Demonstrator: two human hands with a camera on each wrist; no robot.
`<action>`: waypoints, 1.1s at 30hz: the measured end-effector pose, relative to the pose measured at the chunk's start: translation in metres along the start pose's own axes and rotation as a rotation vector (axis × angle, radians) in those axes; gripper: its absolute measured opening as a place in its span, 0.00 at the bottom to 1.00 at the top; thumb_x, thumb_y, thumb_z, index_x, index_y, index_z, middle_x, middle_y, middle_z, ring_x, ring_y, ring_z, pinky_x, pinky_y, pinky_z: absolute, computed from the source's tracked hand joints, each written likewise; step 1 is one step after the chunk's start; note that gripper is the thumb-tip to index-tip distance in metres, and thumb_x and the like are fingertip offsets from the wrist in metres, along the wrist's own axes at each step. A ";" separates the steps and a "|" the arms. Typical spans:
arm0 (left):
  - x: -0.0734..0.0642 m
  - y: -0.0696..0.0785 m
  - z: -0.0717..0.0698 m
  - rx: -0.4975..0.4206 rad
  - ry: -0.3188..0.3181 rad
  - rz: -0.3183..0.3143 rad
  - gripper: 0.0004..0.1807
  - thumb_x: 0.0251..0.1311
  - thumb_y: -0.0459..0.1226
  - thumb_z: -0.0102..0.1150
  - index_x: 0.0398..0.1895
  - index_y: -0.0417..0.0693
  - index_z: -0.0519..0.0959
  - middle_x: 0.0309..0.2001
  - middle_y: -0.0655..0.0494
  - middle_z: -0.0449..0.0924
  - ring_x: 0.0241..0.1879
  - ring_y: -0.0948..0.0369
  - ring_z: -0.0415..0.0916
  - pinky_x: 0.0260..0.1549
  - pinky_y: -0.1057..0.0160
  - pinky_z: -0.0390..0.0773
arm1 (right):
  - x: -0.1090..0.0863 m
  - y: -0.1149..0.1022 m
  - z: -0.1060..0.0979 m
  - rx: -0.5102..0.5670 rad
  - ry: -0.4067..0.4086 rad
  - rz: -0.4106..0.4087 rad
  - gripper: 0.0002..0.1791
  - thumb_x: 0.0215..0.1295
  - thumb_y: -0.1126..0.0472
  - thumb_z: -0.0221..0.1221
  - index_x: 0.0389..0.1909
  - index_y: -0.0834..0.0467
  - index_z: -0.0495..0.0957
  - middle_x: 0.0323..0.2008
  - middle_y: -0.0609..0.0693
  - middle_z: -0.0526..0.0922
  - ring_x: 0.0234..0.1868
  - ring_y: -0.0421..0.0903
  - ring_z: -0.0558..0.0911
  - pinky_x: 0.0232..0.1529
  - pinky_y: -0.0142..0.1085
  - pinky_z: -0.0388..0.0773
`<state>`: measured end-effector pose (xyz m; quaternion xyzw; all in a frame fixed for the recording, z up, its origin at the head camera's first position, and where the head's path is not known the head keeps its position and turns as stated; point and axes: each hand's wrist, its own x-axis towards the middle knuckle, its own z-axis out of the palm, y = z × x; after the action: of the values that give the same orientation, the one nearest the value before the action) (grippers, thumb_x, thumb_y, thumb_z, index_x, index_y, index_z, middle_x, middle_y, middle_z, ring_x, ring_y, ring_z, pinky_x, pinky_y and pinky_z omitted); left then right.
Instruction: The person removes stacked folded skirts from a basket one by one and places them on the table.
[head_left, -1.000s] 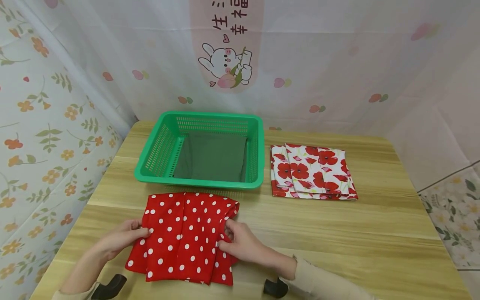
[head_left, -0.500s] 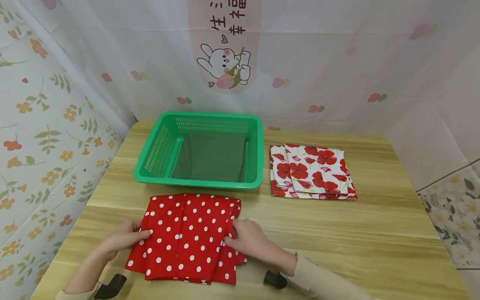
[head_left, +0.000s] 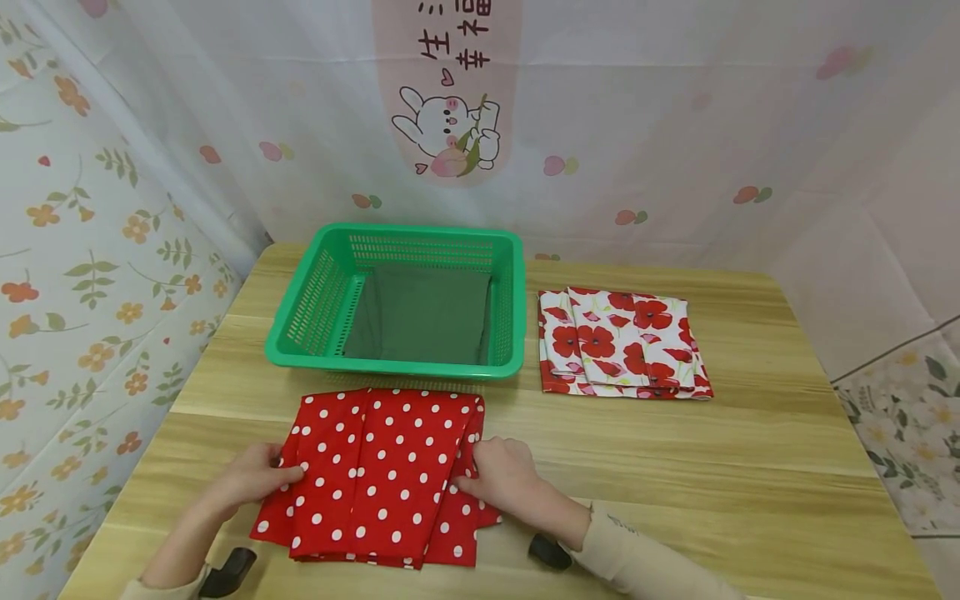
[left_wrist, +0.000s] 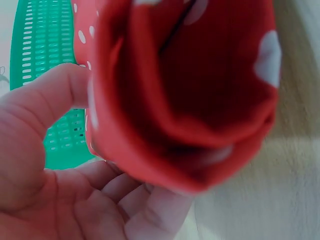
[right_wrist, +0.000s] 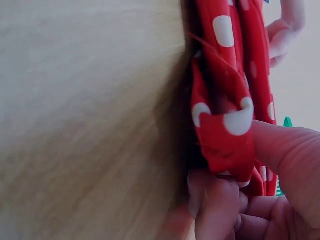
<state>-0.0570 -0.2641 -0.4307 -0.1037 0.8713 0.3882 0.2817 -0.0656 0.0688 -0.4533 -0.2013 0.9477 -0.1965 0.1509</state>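
Note:
A folded red cloth with white dots (head_left: 382, 475) lies on the table below the basket, its layers overlapping unevenly. At its left edge my left hand (head_left: 258, 475) holds the folds, thumb on top and fingers underneath. The left wrist view shows the rolled layers of the dotted cloth (left_wrist: 185, 145) between thumb and fingers of the left hand (left_wrist: 65, 200). My right hand (head_left: 510, 477) pinches the cloth's right edge. In the right wrist view, a folded end of the cloth (right_wrist: 225, 140) sits between the thumb and fingers of the right hand (right_wrist: 295, 170).
Behind the cloth stands a green plastic basket (head_left: 396, 369) with a dark folded cloth (head_left: 420, 317) inside. To its right lies a folded white cloth with red poppies (head_left: 622, 342) on the wooden table (head_left: 675, 475). Printed curtains (head_left: 637, 100) hang around the table.
My right hand has moved to the right, drawing the right edge of the dotted cloth outward and flattening its upper right corner. The left hand stays at the left edge.

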 end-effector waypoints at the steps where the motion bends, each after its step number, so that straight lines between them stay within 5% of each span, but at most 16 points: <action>1: 0.000 0.000 0.001 0.004 0.005 -0.006 0.22 0.56 0.34 0.60 0.46 0.22 0.69 0.30 0.50 0.77 0.27 0.60 0.76 0.28 0.60 0.80 | 0.000 0.000 0.001 -0.014 0.002 0.000 0.16 0.50 0.49 0.68 0.19 0.55 0.75 0.08 0.40 0.66 0.11 0.35 0.66 0.15 0.27 0.62; 16: -0.006 0.010 -0.003 0.198 0.079 -0.020 0.19 0.52 0.36 0.64 0.35 0.26 0.70 0.22 0.51 0.74 0.22 0.59 0.72 0.22 0.62 0.76 | 0.002 0.004 0.002 -0.137 0.103 -0.065 0.20 0.52 0.47 0.67 0.13 0.53 0.71 0.06 0.40 0.63 0.10 0.33 0.64 0.15 0.25 0.60; 22: -0.007 0.021 -0.009 0.244 0.188 0.080 0.26 0.51 0.37 0.65 0.42 0.21 0.69 0.29 0.43 0.77 0.26 0.56 0.75 0.26 0.59 0.78 | 0.005 0.004 -0.015 -0.115 0.171 -0.074 0.19 0.54 0.49 0.66 0.15 0.55 0.72 0.07 0.41 0.63 0.10 0.34 0.64 0.14 0.25 0.60; 33: -0.006 0.063 -0.027 0.188 0.417 0.423 0.15 0.53 0.31 0.63 0.40 0.27 0.76 0.29 0.44 0.80 0.29 0.52 0.77 0.24 0.65 0.76 | 0.011 -0.005 -0.066 0.101 0.377 -0.161 0.11 0.57 0.57 0.65 0.23 0.56 0.74 0.11 0.40 0.67 0.11 0.32 0.65 0.13 0.25 0.63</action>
<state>-0.0888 -0.2413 -0.3736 0.0290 0.9447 0.3263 0.0179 -0.0977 0.0806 -0.3956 -0.2283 0.9290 -0.2892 -0.0352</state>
